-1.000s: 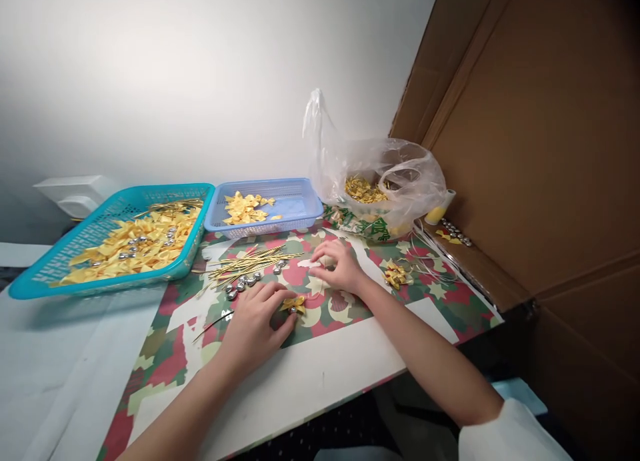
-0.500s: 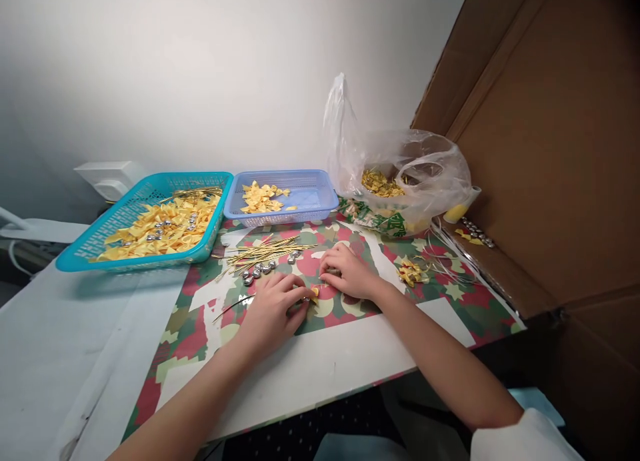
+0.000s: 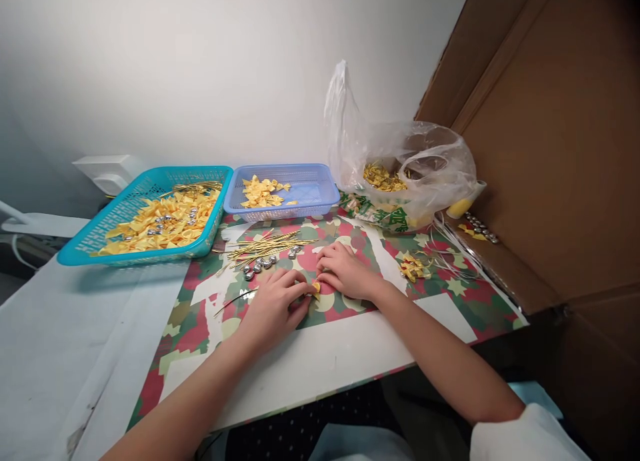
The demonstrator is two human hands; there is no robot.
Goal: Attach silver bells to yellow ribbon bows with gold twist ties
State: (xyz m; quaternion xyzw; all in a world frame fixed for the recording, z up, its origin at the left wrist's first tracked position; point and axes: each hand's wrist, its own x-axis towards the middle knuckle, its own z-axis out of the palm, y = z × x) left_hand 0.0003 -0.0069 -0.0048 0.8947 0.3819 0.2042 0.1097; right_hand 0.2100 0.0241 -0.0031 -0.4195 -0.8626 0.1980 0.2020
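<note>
Mid-frame, the left fingers (image 3: 299,290) partly hide a yellow ribbon piece (image 3: 317,288), their grip too small to tell. Lower right, the bottom edge crops a white sleeve (image 3: 520,438).

Pale wall (image 3: 225,68) brightly lit, cardboard (image 3: 555,154) dim, soft shadow beneath teal basket (image 3: 200,249)

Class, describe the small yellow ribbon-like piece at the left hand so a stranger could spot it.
Over the red, green and cream patterned tabletop, find the bare left hand. The small yellow ribbon-like piece is at its fingertips, towards the right hand. Unlike yellow pieces heaped in the teal plastic basket, it is between both hands.
</note>
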